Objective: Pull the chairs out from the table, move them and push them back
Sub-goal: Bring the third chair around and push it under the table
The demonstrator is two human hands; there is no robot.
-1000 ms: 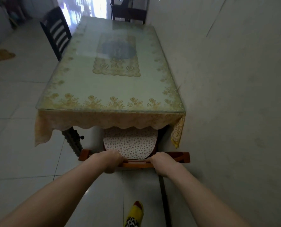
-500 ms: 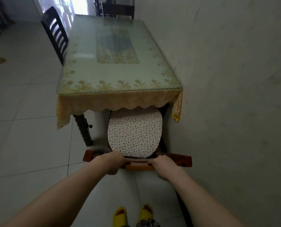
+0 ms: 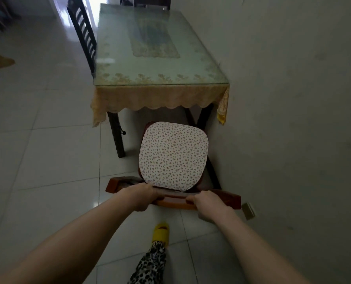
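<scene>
A reddish-brown wooden chair (image 3: pixel 230 198) with a speckled white seat cushion (image 3: pixel 173 155) stands clear of the table's near end, its whole seat showing. My left hand (image 3: pixel 138 196) and my right hand (image 3: pixel 208 204) both grip the top rail of its backrest. The table (image 3: pixel 150 58) has a glass top over a yellow lace-edged cloth and runs along the wall on the right. A dark slatted chair (image 3: pixel 83 37) is tucked in at the table's left side. Another dark chair (image 3: pixel 152 2) stands at the far end.
The wall (image 3: pixel 293 99) runs close along the right of the table and chair. A small socket plate (image 3: pixel 248 211) sits low on it by the backrest. White tiled floor spreads to the left. My foot in a yellow slipper (image 3: pixel 161 232) is just behind the chair.
The chair has slid back out from under the table toward me; its cushion went from half hidden under the cloth to fully exposed. Both hands kept their grip on the backrest.
</scene>
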